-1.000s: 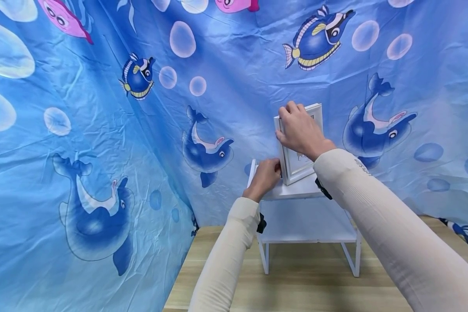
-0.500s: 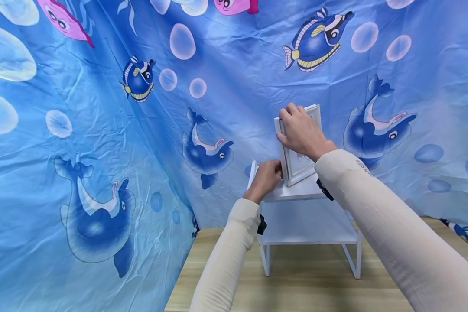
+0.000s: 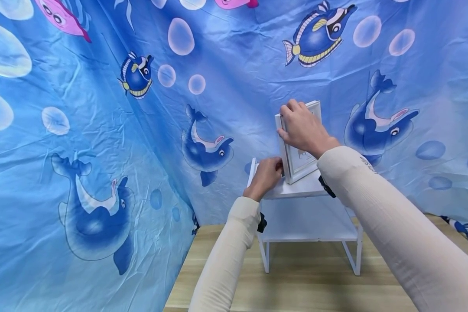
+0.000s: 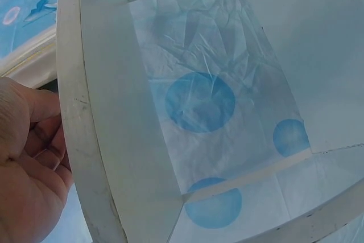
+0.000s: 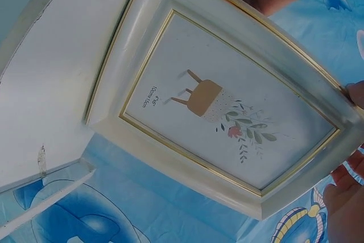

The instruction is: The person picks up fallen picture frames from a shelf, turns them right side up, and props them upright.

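A white picture frame [image 3: 287, 162] with gold trim stands upright, slightly turned, on the white two-tier table [image 3: 304, 189]. My right hand [image 3: 302, 129] grips its top edge, thumb in front at the left side. In the right wrist view the frame [image 5: 108, 115] shows a printed chair and flowers, with my right hand's fingers [image 5: 344, 197] at its top end. My left hand [image 3: 266, 177] is low behind the frame's left edge, fingers curled. The left wrist view shows that thumb against a dark part [image 4: 51, 85] at the frame's back; the fingertips are partly hidden.
Below the tabletop the table has a lower shelf [image 3: 308, 233] and thin white legs [image 3: 351, 258]. It stands on a wood-grain surface [image 3: 296, 290]. A blue curtain [image 3: 234, 65] printed with fish and dolphins hangs close behind and on the left.
Both hands keep their places at the picture frame. The frame's top tips very slightly, and the head view shifts a little.
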`<state>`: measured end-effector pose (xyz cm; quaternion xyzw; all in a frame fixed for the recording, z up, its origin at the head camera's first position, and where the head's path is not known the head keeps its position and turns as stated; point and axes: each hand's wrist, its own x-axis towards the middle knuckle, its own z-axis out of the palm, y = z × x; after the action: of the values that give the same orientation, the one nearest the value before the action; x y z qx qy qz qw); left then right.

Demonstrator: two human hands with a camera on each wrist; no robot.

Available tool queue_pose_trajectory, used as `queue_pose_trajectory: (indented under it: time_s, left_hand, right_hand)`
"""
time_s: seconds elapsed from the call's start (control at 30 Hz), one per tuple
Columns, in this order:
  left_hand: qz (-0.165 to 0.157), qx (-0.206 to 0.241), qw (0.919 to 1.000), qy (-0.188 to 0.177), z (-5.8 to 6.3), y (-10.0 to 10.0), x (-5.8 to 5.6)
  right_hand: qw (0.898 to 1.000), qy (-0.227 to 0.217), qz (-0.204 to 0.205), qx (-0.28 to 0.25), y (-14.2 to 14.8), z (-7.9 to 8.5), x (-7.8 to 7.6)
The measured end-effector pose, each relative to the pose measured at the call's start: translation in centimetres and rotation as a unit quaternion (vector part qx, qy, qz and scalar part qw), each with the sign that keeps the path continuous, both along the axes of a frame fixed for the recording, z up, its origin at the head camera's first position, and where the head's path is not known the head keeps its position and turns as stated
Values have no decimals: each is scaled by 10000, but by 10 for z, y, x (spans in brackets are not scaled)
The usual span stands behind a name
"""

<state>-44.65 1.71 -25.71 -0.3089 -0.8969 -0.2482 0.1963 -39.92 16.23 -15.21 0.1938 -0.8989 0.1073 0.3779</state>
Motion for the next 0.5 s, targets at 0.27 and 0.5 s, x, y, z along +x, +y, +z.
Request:
queue_pose_trajectory:
  time_s: [0.27,0.5]
  left_hand:
    - [25,11,10000,-11,0,1,-1]
    - [14,6,10000,25,-1,1,-1]
  right_hand:
    - [9999,-163,41,17,2,3,1]
    - [9996,-271,116,30,4,4,1]
